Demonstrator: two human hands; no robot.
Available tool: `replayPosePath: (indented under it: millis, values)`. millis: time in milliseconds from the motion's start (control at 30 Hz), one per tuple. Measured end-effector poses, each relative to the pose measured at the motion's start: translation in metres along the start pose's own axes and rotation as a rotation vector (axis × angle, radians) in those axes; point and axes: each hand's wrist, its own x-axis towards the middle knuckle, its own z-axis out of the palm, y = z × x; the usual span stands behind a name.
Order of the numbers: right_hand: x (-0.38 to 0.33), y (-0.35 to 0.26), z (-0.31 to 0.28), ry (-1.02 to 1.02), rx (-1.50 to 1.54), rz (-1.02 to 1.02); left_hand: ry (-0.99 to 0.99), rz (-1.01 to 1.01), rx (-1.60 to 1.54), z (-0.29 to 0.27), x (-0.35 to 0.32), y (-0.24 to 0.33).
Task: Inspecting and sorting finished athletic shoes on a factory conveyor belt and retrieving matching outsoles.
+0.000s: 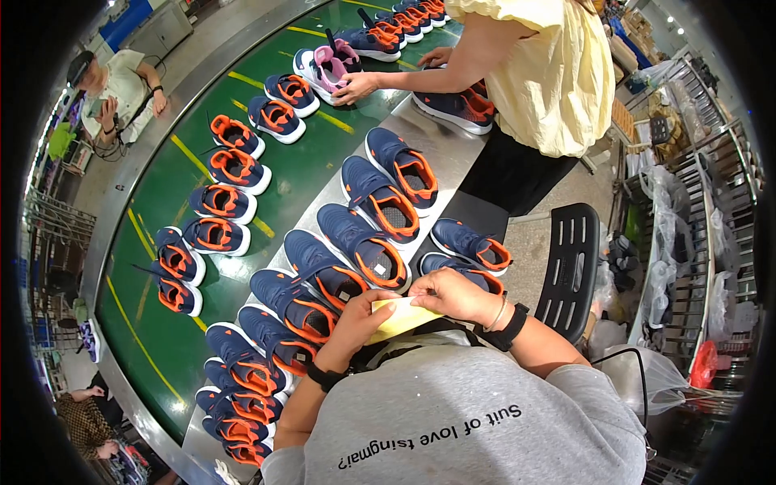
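Note:
Close in front of my body I hold a small yellow sheet (394, 322), pale along its upper edge. My left hand (365, 318) is closed on its left side, thumb on top. At the upper right corner the fingers of my right hand (457, 296) pinch it; whether a small label is between those fingertips, I cannot tell. Just beyond my hands stands a navy shoe (356, 234) with orange lining and a white patch on its insole. Similar navy shoes (299, 303) line the metal ledge to the left, several with small white patches inside.
Past the metal ledge (311, 214) runs a green conveyor (174, 250) carrying pairs of navy shoes (222, 206). A co-worker in yellow (558, 73) touches a pink shoe (330, 69) there. Two navy shoes (473, 242) sit by my right hand, near a black chair back (570, 271). Racks (695, 162) stand right.

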Motion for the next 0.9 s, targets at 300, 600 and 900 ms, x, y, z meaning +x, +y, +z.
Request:
replayPosePath:
  millis: [300, 600, 900]
  values:
    - [-0.015, 0.021, -0.014, 0.242, -0.301, -0.196, 0.138, -0.085, 0.138, 0.040, 0.024, 0.002]
    - [-0.016, 0.032, -0.012, 0.322, -0.522, -0.389, 0.255, -0.080, 0.095, 0.052, 0.028, -0.002]
    - [-0.006, 0.030, -0.007, 0.322, -0.595, -0.498, 0.329, -0.126, -0.112, 0.050, 0.023, -0.001]
